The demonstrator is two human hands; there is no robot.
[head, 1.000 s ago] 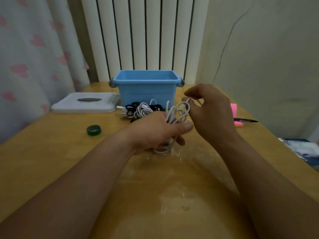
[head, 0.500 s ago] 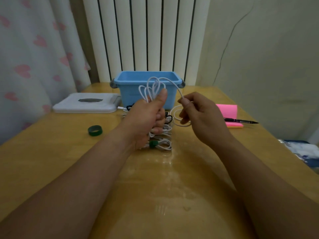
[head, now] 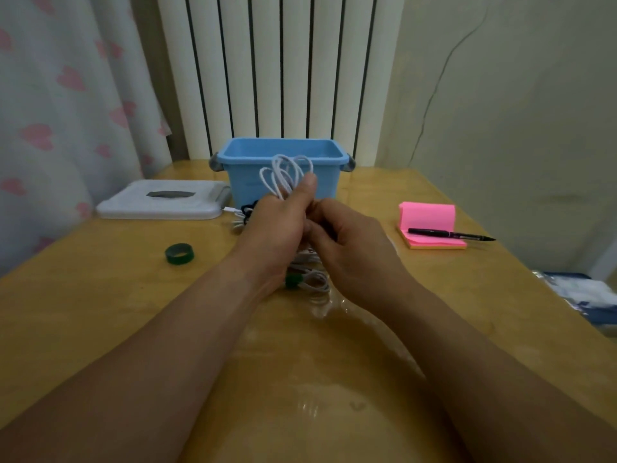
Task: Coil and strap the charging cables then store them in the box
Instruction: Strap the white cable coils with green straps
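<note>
Mid-table is taken. The left hand (head: 277,228) grips a white cable coil (head: 283,175), and the right hand (head: 354,252) is closed in against it, its grip hidden from us. The coil's loops stand before the near rim of the blue box (head: 243,182). The box mouth lies open from above. The radiator (head: 283,68) shuts off the far side. Loose cables (head: 248,210) fill the gap between box and hands. A strapped bundle (head: 312,282) lies beneath the hands.

To the left we note a white lid (head: 133,205) flat just beside the box. A green tape roll (head: 179,253) sits alone on bare table (head: 100,295).

To the right, a pink notepad (head: 430,215) carries a pen (head: 450,234), well apart from the hands. We see bare wood between them.
</note>
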